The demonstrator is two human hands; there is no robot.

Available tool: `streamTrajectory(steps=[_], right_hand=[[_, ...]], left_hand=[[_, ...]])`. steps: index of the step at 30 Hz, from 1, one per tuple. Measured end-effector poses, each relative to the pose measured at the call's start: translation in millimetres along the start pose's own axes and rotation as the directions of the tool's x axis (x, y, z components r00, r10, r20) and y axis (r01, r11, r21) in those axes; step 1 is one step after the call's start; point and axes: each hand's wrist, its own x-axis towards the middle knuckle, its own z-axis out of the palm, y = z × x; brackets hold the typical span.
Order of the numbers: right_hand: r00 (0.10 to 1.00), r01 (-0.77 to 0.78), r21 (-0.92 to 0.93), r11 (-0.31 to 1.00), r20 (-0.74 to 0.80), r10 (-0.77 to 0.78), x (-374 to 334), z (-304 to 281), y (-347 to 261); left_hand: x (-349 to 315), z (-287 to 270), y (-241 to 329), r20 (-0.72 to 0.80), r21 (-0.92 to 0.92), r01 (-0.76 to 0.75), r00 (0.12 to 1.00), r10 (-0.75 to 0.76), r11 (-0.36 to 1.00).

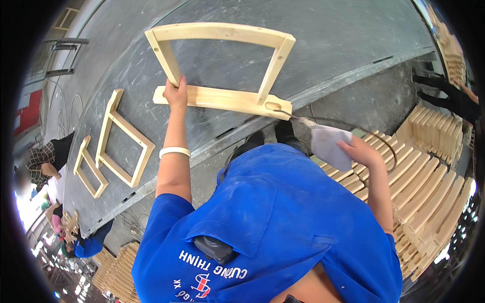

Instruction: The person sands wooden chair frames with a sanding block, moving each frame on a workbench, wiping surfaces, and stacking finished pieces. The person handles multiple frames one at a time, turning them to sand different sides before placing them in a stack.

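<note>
— Fingers of the left hand [176,94] are clamped over the lower rail of the pale wooden frame [222,70], which lies on the grey workbench [328,45] with one corner out over the bench edge. The right hand [359,151] is closed on a grey-wrapped tool [326,144] whose tip sits at the slot [273,106] in that rail.

— What could go wrong?

— I'd judge the frame could skid, since only one hand pins it; then the tip would jump out of the slot and mar the wood. The cable [389,146] looping by the right wrist might snag too.

— Any containers?

— None I can make out. Curved wooden slats [429,187] lie stacked loose on the right; two more frames [113,144] rest flat on the bench. The far left is too blurred to tell.
</note>
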Motion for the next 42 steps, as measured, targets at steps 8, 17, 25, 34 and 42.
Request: streamTrajectory(steps=[8,17,25,34,42], right_hand=[[0.982,0.188,-0.239,0.953,0.071,-0.176,80,71,-127],[0.973,-0.108,0.458,0.882,0.231,-0.001,17,-9,-19],[0.949,0.274,0.911,0.309,-0.205,-0.238,54,-103,49],[0.475,0.489,0.225,0.843,-0.879,-0.041,317,-133,-49],[0.126,0.625,-0.657,0.422,-0.448,-0.885,277,-19,-172]], left_hand=[[8,-36,-24,0.351,-0.02,-0.098,0.931,0.099,0.995],[-4,-14,-12,0.162,-0.481,0.298,0.955,-0.25,0.825],[-38,5,12,-0.18,-0.661,0.167,0.911,-0.371,0.732],[-44,-14,86,-0.247,-0.396,-0.023,0.965,-0.083,0.918],[11,-77,138,-0.108,-0.433,-0.159,0.986,0.124,0.887]])
